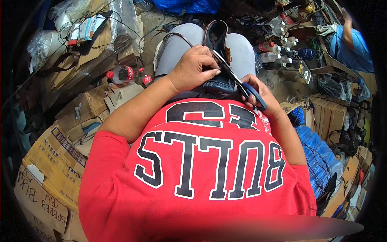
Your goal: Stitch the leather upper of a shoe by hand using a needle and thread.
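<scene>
My red shirt [209, 161] lies nearest, its front bulging toward my lap. Beyond it, to the right, my right hand [260, 93] is wrapped about the blue handles of the scissors [234, 76], fingers at the loops; whether the blades are parted I can't tell. They slant far and left, over the dark shoe [220, 86] held in my lap, its stitched toe near me and its opening far, between my knees. To the left, my left hand [196, 66] pinches thumb against forefinger, seemingly on the thin strip [183, 38] that arcs over my left knee, though my fingers hide the end of it.

The blades run right beside that thumb, so I judge a slip of my right wrist could nick it. If the pinch slackens, the strip may twist and the edges bite crooked. The shoe seems to be propped only by my grey trousers [244, 54]; should my knees part, it could tip, and the points could score its leather.

Farther off, bottles [278, 49] crowd the right, and a blue tarp [186, 5] lies farthest.
</scene>
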`<state>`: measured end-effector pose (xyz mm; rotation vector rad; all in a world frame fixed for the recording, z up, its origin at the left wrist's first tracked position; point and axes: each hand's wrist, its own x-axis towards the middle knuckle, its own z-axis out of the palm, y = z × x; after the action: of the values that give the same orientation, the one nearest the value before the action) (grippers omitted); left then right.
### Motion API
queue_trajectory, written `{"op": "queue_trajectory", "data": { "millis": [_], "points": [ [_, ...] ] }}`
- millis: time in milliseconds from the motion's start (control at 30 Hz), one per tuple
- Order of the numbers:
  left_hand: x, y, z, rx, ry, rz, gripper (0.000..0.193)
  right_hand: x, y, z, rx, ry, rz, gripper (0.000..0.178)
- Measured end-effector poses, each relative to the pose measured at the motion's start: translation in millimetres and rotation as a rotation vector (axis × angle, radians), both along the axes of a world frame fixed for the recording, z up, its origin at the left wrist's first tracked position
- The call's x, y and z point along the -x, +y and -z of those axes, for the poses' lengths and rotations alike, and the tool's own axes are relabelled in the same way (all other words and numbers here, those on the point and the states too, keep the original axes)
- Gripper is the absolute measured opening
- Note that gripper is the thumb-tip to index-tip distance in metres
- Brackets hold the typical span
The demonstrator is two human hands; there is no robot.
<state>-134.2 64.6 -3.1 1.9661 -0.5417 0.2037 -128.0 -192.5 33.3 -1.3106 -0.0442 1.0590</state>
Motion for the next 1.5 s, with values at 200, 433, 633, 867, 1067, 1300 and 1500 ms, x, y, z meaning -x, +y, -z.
{"op": "queue_trajectory", "data": {
  "millis": [200,433,633,867,1067,1300,1500],
  "points": [
    [2,1,-3,-0.005,0.037,-0.013,0.008,-1,1,-1,0.039,-0.064,-0.050,0.053],
    [-1,-3,-4,-0.064,0.011,0.010,0.008,-8,6,3,-0.038,0.023,-0.049,0.055],
    [-3,-4,-4,-0.061,0.061,0.006,0.008,-7,-4,11,-0.052,-0.019,-0.066,0.055],
    [-3,-5,-6,-0.133,0.077,0.009,0.008,-11,1,12,-0.055,-0.038,-0.078,0.050],
    [-4,-7,-8,-0.179,0.069,0.023,0.009,-12,-4,13,-0.010,-0.049,-0.103,0.048],
    [-3,-3,-10,-0.194,0.141,0.051,0.008,-24,-35,6,-0.003,-0.191,-0.213,0.061],
    [-21,7,-27,0.180,0.518,0.008,0.007,-63,-135,-3,0.076,-0.172,-0.011,0.074]
  ]
}}
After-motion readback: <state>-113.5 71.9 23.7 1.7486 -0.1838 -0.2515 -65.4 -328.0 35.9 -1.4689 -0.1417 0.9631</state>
